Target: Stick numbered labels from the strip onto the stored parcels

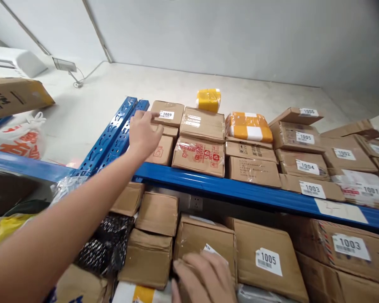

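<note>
My left hand (pixel 143 134) reaches up to the top shelf, fingers spread, touching the left end of a small cardboard box labelled 1009 (pixel 168 113) that lies on top of another box (pixel 161 150). My right hand (pixel 205 280) rests at the bottom of the view with fingers flat on a cardboard box (pixel 202 240) on the lower shelf, partly covering its white label. Next to that box lies a parcel labelled 1005 (pixel 265 256).
A blue shelf beam (pixel 240 191) divides two rows of labelled parcels, 1001 to 1006, at right. Yellow-taped packets (pixel 208 99) sit on the top stack. Blue uprights (pixel 113 134) stand left, beside a white bag (pixel 19 139) and a black wrapped parcel (pixel 110 240).
</note>
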{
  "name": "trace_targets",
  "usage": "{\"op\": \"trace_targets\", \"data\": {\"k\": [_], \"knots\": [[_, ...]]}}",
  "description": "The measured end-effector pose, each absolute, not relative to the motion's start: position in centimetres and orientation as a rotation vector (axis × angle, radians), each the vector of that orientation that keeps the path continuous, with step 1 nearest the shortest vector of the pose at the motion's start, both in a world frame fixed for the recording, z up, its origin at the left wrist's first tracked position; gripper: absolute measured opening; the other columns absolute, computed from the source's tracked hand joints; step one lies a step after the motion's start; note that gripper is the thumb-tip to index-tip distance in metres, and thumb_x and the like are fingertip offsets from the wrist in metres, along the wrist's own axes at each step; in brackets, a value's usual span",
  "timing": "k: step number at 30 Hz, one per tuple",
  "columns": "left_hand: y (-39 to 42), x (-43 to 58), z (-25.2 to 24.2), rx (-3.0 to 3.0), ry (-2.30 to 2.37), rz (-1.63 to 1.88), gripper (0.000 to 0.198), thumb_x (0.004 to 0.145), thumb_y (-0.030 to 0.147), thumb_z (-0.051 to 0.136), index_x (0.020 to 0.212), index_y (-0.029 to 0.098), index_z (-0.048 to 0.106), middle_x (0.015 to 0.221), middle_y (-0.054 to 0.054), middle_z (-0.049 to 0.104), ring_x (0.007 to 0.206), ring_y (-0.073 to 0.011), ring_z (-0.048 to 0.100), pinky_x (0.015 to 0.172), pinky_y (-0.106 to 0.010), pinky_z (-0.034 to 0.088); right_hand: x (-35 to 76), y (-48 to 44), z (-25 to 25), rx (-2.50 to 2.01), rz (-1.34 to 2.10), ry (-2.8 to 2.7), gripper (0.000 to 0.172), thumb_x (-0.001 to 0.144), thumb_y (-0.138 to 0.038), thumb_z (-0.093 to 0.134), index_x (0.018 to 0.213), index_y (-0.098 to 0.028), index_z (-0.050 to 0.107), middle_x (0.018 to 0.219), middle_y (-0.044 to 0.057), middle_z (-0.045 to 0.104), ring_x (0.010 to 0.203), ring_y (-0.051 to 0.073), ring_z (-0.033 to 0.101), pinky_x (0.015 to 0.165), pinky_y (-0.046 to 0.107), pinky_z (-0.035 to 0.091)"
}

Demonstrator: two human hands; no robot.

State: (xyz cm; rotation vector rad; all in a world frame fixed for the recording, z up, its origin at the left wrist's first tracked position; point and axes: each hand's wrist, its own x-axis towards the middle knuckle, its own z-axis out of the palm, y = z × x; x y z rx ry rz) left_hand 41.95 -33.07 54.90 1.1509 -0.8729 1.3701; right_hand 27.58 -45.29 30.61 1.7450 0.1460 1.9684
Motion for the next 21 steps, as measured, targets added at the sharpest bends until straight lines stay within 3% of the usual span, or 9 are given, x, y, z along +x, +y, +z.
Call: {"op": "trace_targets", "data": {"k": [3, 5, 8, 16, 19, 21], "knots": [[-34.3, 44.8, 62.2, 1.362, -0.942, 1.364, 0.046, 0.074, 0.025, 0.059, 0.119, 0.016, 0.055, 0.121, -0.016, 0.049, 0.117, -0.0363, 0.039, 0.1, -0.051, 0.034, 26.0, -45.3, 37.7, 1.794, 1.825, 0.338, 0.025, 0.074, -0.015, 0.058, 0.098, -0.021, 0.06, 0.084, 0.007, 0.066, 0.079, 0.023, 0.057, 0.072, 0.041, 0.046], [-34.9, 46.1, 65.5, 1.428, -1.078, 1.407, 0.051, 0.071, 0.022, 0.059, 0.122, 0.021, 0.054, 0.122, -0.014, 0.049, 0.118, -0.0377, 0.037, 0.098, -0.054, 0.034, 26.0, -45.8, 42.1, 1.757, 1.781, 0.337, 0.018, 0.076, -0.015, 0.056, 0.093, -0.017, 0.062, 0.084, 0.008, 0.065, 0.081, 0.023, 0.056, 0.072, 0.039, 0.046], [-35.8, 47.1, 68.7, 1.46, -1.253, 1.457, 0.04, 0.071, 0.018, 0.054, 0.11, 0.025, 0.063, 0.115, -0.01, 0.053, 0.113, -0.0323, 0.044, 0.099, -0.051, 0.035, 26.9, -46.7, 47.2, 1.669, 1.67, 0.282, 0.015, 0.08, -0.018, 0.053, 0.088, -0.014, 0.065, 0.085, 0.009, 0.065, 0.083, 0.023, 0.054, 0.074, 0.038, 0.045], [-36.8, 48.6, 72.5, 1.543, -1.365, 1.404, 0.024, 0.07, 0.024, 0.058, 0.091, 0.018, 0.069, 0.081, -0.006, 0.062, 0.085, -0.0228, 0.057, 0.085, -0.041, 0.043, 29.0, -47.8, 54.6, 1.574, 1.562, 0.109, 0.018, 0.083, -0.024, 0.047, 0.082, -0.015, 0.063, 0.082, 0.008, 0.06, 0.086, 0.024, 0.05, 0.079, 0.041, 0.042], [-36.5, 48.4, 73.1, 1.602, -1.416, 1.382, 0.021, 0.068, 0.027, 0.06, 0.084, 0.019, 0.07, 0.075, -0.004, 0.063, 0.082, -0.0219, 0.058, 0.083, -0.037, 0.043, 30.2, -47.6, 56.9, 1.617, 1.57, 0.069, 0.016, 0.081, -0.022, 0.049, 0.089, -0.016, 0.061, 0.09, 0.009, 0.059, 0.094, 0.027, 0.05, 0.083, 0.044, 0.042], [-36.3, 48.2, 73.1, 1.601, -1.429, 1.444, 0.019, 0.068, 0.028, 0.06, 0.081, 0.019, 0.071, 0.076, -0.004, 0.064, 0.084, -0.0227, 0.059, 0.084, -0.036, 0.042, 31.3, -47.4, 58.4, 1.648, 1.572, 0.047, 0.024, 0.079, -0.02, 0.05, 0.1, -0.015, 0.059, 0.1, 0.011, 0.059, 0.101, 0.028, 0.05, 0.087, 0.046, 0.042]]}}
